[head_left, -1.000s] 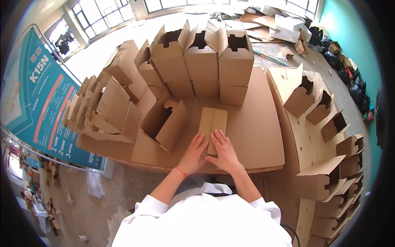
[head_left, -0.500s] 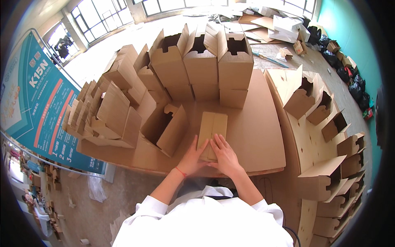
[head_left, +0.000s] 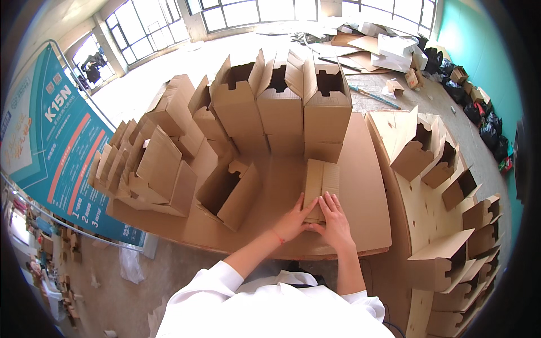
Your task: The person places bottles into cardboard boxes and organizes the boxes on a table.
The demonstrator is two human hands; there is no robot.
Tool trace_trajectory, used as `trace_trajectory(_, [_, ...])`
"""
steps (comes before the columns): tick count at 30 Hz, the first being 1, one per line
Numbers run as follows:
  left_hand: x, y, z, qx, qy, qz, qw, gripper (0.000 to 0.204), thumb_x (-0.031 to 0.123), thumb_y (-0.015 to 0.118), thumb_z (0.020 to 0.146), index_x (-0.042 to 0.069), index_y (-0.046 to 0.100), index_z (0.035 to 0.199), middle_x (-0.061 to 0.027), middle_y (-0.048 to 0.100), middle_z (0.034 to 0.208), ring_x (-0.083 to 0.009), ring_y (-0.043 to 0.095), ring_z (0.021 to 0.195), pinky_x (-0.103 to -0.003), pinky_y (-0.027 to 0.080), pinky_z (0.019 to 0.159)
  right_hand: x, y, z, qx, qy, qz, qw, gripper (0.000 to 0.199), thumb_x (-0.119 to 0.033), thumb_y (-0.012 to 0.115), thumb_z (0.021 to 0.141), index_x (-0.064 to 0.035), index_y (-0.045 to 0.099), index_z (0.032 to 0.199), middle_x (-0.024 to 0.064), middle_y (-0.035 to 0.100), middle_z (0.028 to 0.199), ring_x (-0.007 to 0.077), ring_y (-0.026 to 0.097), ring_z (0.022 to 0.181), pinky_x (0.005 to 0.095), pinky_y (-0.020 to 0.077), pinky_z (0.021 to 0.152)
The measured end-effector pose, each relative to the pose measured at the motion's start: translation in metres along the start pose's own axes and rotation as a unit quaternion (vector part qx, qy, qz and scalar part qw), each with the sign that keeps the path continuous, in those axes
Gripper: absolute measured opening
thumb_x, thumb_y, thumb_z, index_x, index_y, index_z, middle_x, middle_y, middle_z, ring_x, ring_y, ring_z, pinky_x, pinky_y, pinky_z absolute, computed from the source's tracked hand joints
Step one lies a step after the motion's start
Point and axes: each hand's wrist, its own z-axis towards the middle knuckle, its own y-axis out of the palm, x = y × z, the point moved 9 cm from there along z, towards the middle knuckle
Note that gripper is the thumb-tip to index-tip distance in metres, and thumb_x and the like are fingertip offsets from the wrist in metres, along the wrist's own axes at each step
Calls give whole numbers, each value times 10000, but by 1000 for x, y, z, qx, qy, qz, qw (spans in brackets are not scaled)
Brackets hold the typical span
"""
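Note:
A closed cardboard box [head_left: 322,179] lies on the brown table [head_left: 360,191], right of its middle, with a lengthwise seam on top. My left hand [head_left: 293,221] rests on the left side of its near end, fingers stretched forward over the top. My right hand [head_left: 335,224] lies flat on the right part of the same end, fingers extended. The thumbs nearly meet at the near edge. To the left, an open-topped cardboard box [head_left: 230,194] stands tilted in view, its inside dark; neither hand touches it.
Tall open cartons [head_left: 280,110] stand stacked along the table's far side. More open boxes [head_left: 158,172] crowd its left end. On the right, a wooden board [head_left: 414,191] carries several open cartons. A teal banner [head_left: 67,146] stands at left; flattened cardboard [head_left: 358,42] is piled far off.
The closed box has moved right along the table, with both hands on its near end. The head view has shifted slightly, so the surroundings sit lower in the picture.

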Motion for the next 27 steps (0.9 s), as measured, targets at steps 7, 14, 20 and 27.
trace_trajectory(7, [-20,21,31,23,38,10,999,848,73,679,792,288,236,1482,-319,143,1493,-459,497,1180,-408,487,931,19,25,7,60,24,-111,992,720,-397,656,819,-11,417,1377,145,367,1465,310,302,1376,484,223,1129])
trace_trajectory(14, [11,-10,16,-1,-21,67,998,771,165,675,823,180,261,1474,-247,252,1470,-420,474,1209,-405,464,957,20,16,7,73,18,-79,994,716,-342,687,803,-19,414,1381,142,365,1467,313,290,1381,502,201,1131])
trace_trajectory(20, [60,-139,-85,240,110,40,964,438,79,659,802,81,549,1226,-151,578,1184,-357,575,1060,-390,494,897,-37,-20,-4,214,24,-68,974,648,-202,684,809,-45,419,1379,155,362,1460,359,271,1378,507,195,1132])
trace_trajectory(27, [-103,-261,-171,413,-163,28,896,524,214,622,876,23,455,1335,-190,553,1252,-310,568,1085,-378,439,943,-165,77,21,54,-45,217,974,844,-250,712,802,-43,230,1463,186,266,1490,352,232,1392,444,210,1135])
